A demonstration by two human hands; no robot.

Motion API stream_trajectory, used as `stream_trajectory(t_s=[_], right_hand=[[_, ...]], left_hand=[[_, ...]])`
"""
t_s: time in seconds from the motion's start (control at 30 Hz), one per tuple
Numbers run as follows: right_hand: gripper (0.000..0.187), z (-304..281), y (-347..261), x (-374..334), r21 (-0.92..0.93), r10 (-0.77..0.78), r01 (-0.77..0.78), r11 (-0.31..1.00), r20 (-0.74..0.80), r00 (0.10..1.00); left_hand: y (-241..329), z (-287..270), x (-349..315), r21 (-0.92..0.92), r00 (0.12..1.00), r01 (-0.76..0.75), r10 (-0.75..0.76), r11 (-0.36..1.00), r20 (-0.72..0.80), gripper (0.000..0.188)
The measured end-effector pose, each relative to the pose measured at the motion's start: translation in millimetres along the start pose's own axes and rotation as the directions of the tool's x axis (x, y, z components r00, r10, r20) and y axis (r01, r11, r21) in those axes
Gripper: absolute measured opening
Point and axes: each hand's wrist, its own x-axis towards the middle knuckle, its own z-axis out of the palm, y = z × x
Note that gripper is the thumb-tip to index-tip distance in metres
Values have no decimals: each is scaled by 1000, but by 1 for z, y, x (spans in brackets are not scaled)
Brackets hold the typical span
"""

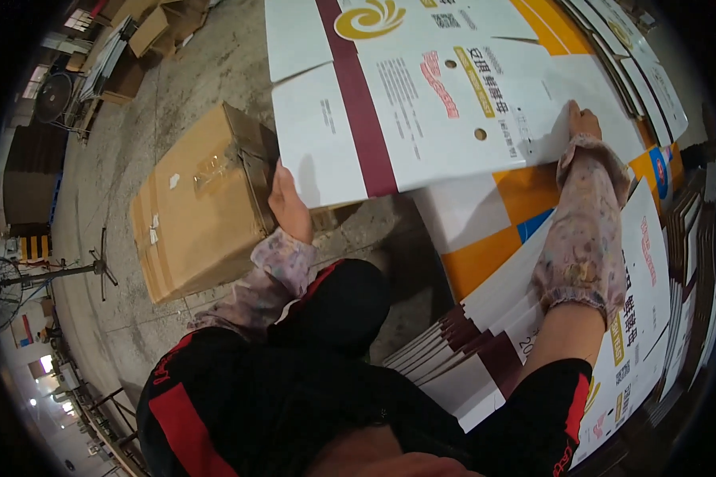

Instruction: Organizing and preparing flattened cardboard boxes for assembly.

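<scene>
A flattened white carton [326, 127] with a maroon stripe, a gold swirl and printed text lies across the top of the view. My left hand [290, 205] grips its near left corner, with the thumb on the upper face and the other fingers hidden beneath. Farther right, my right hand [583, 123] rests on the carton with its fingers curled in against the board; the fingertips are hidden. Patterned sleeve covers are on both forearms. Below the carton lies an orange, white and blue printed board [485, 258].
A taped brown cardboard box [203, 199] stands on the concrete floor at left. Fanned flat cartons [473, 374] lie beside my right leg. More stacked boards [680, 262] line the right side. A fan [54, 97] and a metal stand [99, 266] are at far left.
</scene>
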Motion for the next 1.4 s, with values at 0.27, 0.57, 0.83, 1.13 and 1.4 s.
stream_trajectory(t_s=[0.27, 0.57, 0.83, 1.13, 1.4], right_hand=[[64, 20, 40, 18, -161, -131, 110, 981, -131, 983], [73, -7, -13, -30, 6, 19, -19, 1000, 43, 999], [75, 9, -15, -25, 58, 91, -97, 994, 102, 991], [73, 0, -15, -36, 222, -5, 16, 975, -47, 999], [73, -5, -18, -41, 58, 22, -25, 998, 42, 999]], left_hand=[[-16, 19, 3, -65, 997, 41, -45, 997, -63, 44], [-10, 1, 14, -85, 992, 42, -52, 995, -118, 57], [-9, 3, 21, -103, 995, 17, -27, 995, -97, 60], [-9, 4, 27, -145, 993, 95, -105, 985, -62, 54], [-26, -3, 23, 53, 997, -60, 62, 997, -43, 33]])
